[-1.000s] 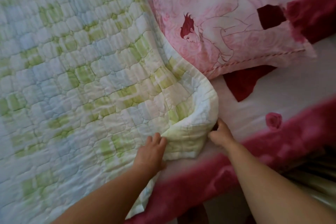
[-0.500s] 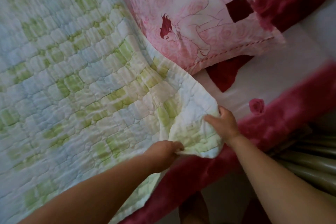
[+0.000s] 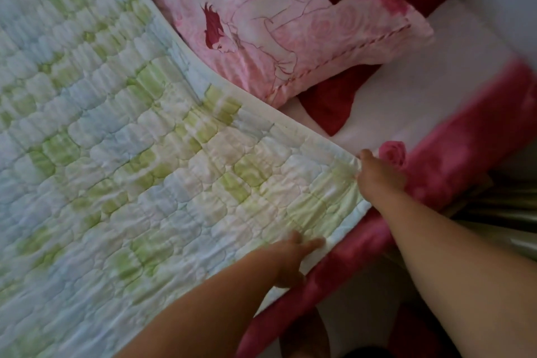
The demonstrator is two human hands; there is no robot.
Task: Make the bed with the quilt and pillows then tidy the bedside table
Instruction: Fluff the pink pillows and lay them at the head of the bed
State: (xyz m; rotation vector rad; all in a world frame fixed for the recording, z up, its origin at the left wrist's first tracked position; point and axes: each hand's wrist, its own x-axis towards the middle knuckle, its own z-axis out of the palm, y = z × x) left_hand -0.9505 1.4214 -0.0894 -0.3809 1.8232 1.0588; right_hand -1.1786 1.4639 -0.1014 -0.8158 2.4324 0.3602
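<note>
A white quilt [image 3: 139, 154] with green and blue patches lies spread flat over the left of the bed. My right hand [image 3: 377, 174] pinches its corner near the bed's right edge. Lower down, my left hand [image 3: 293, 259] grips the quilt's side edge with its fingers on top. A pink pillow [image 3: 290, 29] with a drawn figure lies above the quilt's top edge, partly on a dark red patch of the sheet.
The bedsheet [image 3: 421, 87] is white with a deep pink border [image 3: 465, 160] and a rose print. Beyond the bed's right edge are shiny folds of olive fabric [image 3: 499, 212]. The floor shows at the bottom.
The folded-over quilt corner has been pulled out to the right and laid flat. My right hand moved right with the corner; my left hand shifted to the side edge.
</note>
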